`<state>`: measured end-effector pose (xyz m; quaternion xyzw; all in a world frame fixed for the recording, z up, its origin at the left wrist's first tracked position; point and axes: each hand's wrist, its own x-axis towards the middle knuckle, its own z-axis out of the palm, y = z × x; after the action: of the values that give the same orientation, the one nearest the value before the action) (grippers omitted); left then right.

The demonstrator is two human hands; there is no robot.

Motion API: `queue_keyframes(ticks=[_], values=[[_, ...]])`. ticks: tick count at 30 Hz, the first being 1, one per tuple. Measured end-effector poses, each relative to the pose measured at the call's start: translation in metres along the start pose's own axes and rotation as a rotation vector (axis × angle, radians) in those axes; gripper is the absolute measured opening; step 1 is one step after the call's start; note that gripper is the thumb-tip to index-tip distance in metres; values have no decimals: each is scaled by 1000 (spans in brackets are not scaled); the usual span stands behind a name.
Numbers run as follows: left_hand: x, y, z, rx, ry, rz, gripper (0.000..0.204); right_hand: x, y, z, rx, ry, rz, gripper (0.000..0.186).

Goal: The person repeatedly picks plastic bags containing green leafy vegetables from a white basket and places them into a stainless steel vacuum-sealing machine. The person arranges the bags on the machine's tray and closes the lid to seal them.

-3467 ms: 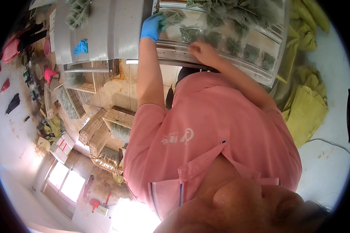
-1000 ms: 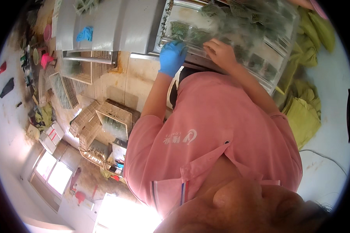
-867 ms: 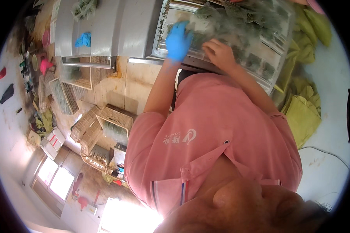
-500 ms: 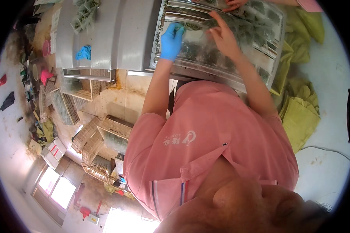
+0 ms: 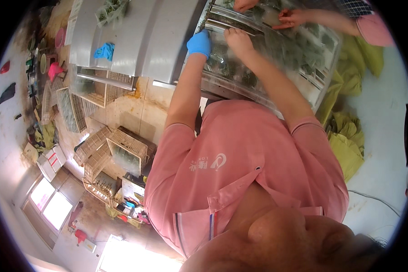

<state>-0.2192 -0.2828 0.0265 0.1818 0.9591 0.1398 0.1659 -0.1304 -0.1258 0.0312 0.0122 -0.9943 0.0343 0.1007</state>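
Note:
My left hand (image 5: 199,43), in a blue glove, is closed at the left edge of a metal machine bed (image 5: 276,104). Bare, my right hand (image 5: 239,43) has its fingers bent down at a long metal bar (image 5: 222,27) across the bed. What either hand pinches is hidden. Just below and between them lies a clear plastic bag (image 5: 218,52) with dark green leafy bits. More such bags (image 5: 313,50) cover the right side of the bed.
A co-worker's hands (image 5: 292,19) reach in from the upper right. At left stand a grey metal lid (image 5: 154,31) with a blue glove (image 5: 105,51) on it, and a pile of filled bags (image 5: 111,11). Wicker-like crates (image 5: 127,145) sit on the floor; yellow-green sacks (image 5: 349,140) lie at right.
My right hand has moved left, its fingers now bent instead of spread. My left hand has turned further closed. The co-worker's hands show more over the bags. The whole view has shifted slightly.

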Motion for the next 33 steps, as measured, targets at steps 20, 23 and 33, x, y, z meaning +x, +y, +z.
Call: queue_keyframes(ticks=[20,23,33], values=[[17,18,27,-80,242,-187,25,-7,26,6,-60,-81,-6,29],[3,30,14,106,230,6,30,-8,29,16,-98,-85,11,28],[-22,62,10,-45,404,352,39,-91,-2,-94,458,92,-172,11]])
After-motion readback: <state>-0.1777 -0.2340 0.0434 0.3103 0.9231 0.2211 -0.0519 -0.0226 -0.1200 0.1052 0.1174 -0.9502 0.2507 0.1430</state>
